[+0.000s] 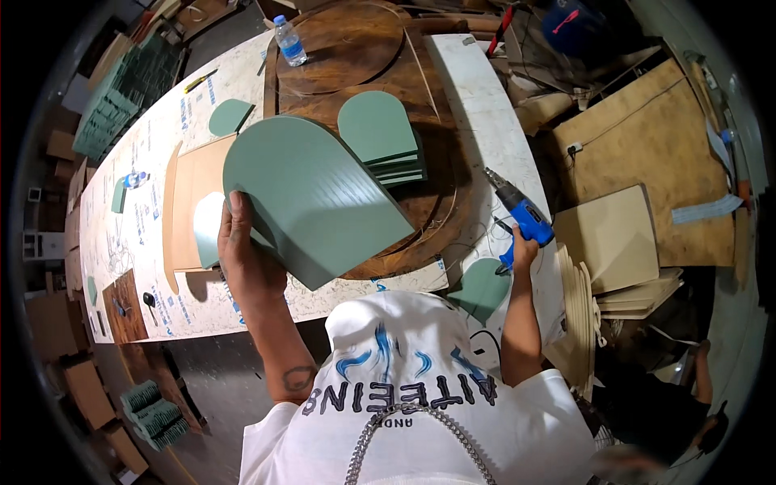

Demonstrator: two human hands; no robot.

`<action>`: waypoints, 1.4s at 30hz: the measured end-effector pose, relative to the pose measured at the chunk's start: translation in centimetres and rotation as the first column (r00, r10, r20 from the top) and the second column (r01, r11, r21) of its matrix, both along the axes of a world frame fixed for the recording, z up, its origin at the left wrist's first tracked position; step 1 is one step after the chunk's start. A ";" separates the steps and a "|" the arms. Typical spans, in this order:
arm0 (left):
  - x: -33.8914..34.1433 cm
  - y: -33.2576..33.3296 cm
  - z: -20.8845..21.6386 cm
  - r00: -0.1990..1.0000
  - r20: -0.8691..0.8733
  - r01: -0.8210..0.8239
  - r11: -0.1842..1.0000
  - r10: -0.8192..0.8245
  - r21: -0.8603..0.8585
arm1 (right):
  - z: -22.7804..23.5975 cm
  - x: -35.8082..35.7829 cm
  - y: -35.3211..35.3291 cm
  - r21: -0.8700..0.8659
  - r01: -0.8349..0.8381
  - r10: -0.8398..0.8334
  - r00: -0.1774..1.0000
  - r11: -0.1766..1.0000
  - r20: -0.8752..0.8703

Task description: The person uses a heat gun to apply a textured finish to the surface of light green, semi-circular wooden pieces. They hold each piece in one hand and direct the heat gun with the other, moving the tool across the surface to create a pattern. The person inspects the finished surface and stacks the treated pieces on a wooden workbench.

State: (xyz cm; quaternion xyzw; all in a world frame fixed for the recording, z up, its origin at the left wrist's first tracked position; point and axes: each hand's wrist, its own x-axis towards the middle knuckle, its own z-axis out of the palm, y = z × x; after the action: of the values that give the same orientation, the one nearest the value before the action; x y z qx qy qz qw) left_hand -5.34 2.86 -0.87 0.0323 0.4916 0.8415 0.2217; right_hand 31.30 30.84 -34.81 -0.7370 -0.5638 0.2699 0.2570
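The left hand (246, 259) grips the edge of a big green arched panel (311, 198), fingers closed on it, and holds it tilted above the workbench (153, 162). The right hand (524, 246) is wrapped around the handle of a blue drill (521, 212), pointing up-left. A stack of smaller green panels (381, 133) lies just behind, and a water bottle (289, 40) stands farther away.

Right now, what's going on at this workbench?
A person stands at a long worktable. The left hand holds up a large green arch-shaped panel by its edge, tilted above the table. The right hand grips a blue power drill at the table's right side. A stack of smaller green arch panels sits on a round wooden board beyond, near a water bottle.
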 end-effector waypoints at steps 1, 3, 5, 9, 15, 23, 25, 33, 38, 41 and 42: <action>0.4 0.3 0.1 1.000 0.002 0.015 1.000 -0.014 -0.016 | 0.1 -0.2 0.2 -0.051 0.000 0.005 0.996 0.999 0.094; 0.9 0.5 0.3 0.999 0.004 0.032 0.998 -0.032 -0.050 | 1.9 -1.1 0.2 -0.219 0.009 0.050 0.964 0.976 0.261; 0.5 -0.1 -1.0 0.993 -0.008 0.116 0.993 -0.116 -0.031 | 4.1 -1.4 0.2 -0.254 -0.007 0.110 0.913 0.967 0.392; 0.7 0.2 -1.3 0.980 -0.002 0.198 0.980 -0.198 0.007 | 7.2 -1.7 0.6 -0.294 -0.030 0.179 0.849 0.955 0.497; 1.1 0.7 -0.9 0.974 -0.032 0.224 0.975 -0.223 0.011 | 7.2 -1.7 1.6 -0.225 -0.191 0.284 0.804 0.955 0.522; 1.4 1.0 -0.3 0.972 -0.017 0.232 0.973 -0.232 0.001 | 4.4 0.6 1.7 -0.017 -0.294 0.270 0.850 0.956 0.452; 1.5 0.9 -0.4 0.973 -0.011 0.231 0.973 -0.232 -0.012 | 7.8 -2.2 0.0 0.177 -0.472 0.426 0.871 0.864 0.243; 2.5 0.9 0.9 0.963 -0.107 0.226 0.960 -0.245 -0.165 | 33.1 -13.5 -13.5 0.502 -0.847 0.911 -0.056 0.172 -0.407; 3.3 0.4 2.0 0.965 -0.185 0.154 0.972 -0.187 -0.179 | 35.6 -15.1 -13.7 0.551 -0.834 0.996 -0.060 -0.013 -0.068; 3.5 0.0 2.7 0.966 -0.207 0.114 0.972 -0.156 -0.203 | 36.1 -15.1 -14.1 0.570 -0.820 0.995 -0.024 0.038 -0.100; 3.6 -0.1 2.7 0.964 -0.219 0.105 0.972 -0.151 -0.210 | 36.2 -15.1 -14.2 0.580 -0.813 0.994 -0.010 0.054 -0.106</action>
State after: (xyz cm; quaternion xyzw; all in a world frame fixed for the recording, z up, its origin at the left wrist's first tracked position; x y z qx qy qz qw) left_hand -1.69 2.72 1.85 0.1408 0.5917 0.7630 0.2188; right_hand 16.15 16.61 1.42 -0.0125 -0.8563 0.4398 0.2707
